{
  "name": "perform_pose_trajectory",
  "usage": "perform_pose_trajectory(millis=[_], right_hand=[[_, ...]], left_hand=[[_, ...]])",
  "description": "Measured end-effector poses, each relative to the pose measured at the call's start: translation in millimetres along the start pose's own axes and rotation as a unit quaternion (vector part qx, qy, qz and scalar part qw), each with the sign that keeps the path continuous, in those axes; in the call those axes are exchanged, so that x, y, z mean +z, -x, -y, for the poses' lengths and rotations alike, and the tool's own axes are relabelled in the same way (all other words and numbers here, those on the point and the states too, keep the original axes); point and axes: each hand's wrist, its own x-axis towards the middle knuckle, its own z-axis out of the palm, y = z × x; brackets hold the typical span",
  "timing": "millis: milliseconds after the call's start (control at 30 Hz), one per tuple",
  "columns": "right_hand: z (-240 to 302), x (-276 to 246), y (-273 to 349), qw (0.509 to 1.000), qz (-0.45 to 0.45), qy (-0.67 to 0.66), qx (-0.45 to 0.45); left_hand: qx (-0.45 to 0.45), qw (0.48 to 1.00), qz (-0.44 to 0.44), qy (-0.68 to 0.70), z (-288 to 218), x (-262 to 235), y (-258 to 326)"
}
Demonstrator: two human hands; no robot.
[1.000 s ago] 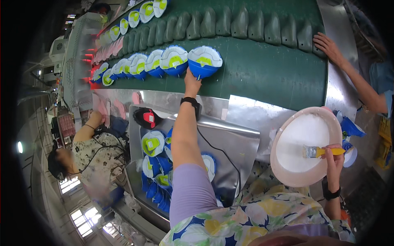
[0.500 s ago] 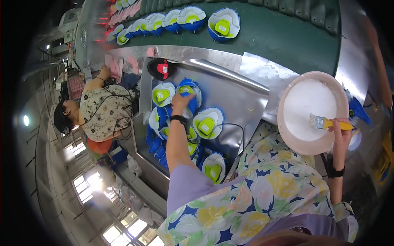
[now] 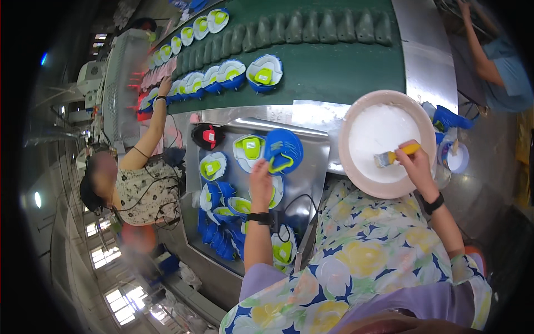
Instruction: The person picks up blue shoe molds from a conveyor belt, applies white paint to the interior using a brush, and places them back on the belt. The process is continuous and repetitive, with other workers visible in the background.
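Observation:
My left hand (image 3: 260, 181) pinches the edge of a blue shoe upper (image 3: 286, 146), raised above the metal tray (image 3: 307, 167) with its blue outer side showing. Other blue uppers with white linings and lime-green pieces lie in the tray; one upper (image 3: 249, 151) rests just left of the held one. My right hand (image 3: 417, 167) is closed round a yellow-handled brush (image 3: 410, 148). The brush's bristles are over the white liquid (image 3: 384, 131) in a wide pale basin (image 3: 344, 145); whether they touch the liquid I cannot tell.
Beyond the tray runs a green conveyor belt (image 3: 334, 75) bearing rows of blue uppers and dark moulded forms (image 3: 311, 28). A black-and-red piece (image 3: 208, 136) lies in the tray's far left corner. A co-worker (image 3: 147, 178) reaches to the belt at left. Right of the basin stands a small tub (image 3: 455, 158).
My left hand has lifted a blue upper from the tray and moved right with it. The brush in my right hand has turned in the basin. The view has shifted, and the co-worker's arm now reaches the belt.

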Motion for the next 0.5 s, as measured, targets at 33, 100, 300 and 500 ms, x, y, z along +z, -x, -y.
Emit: perform_pose_trajectory(millis=[33,100,300,500], right_hand=[[-2.0,1.5,0.5,1.000,0.001,0.005,-0.008],[-7.9,1.5,0.0,1.000,-0.004,0.019,-0.022],[-14.2,-1.3,-3.5,0.988,-0.041,0.127,-0.072],[-11.9,47.8,-6.9,0.964,0.116,0.168,-0.168]], left_hand=[[-0.022,0.992,0.001,-0.124,34.2,-20.6,1.0],[0.017,0.923,-0.001,-0.385,75.3,-40.2,-0.1],[0.363,0.561,0.141,-0.730,67.4,20.0,48.8],[0.288,0.586,0.282,-0.703,55.3,21.2,22.2]])
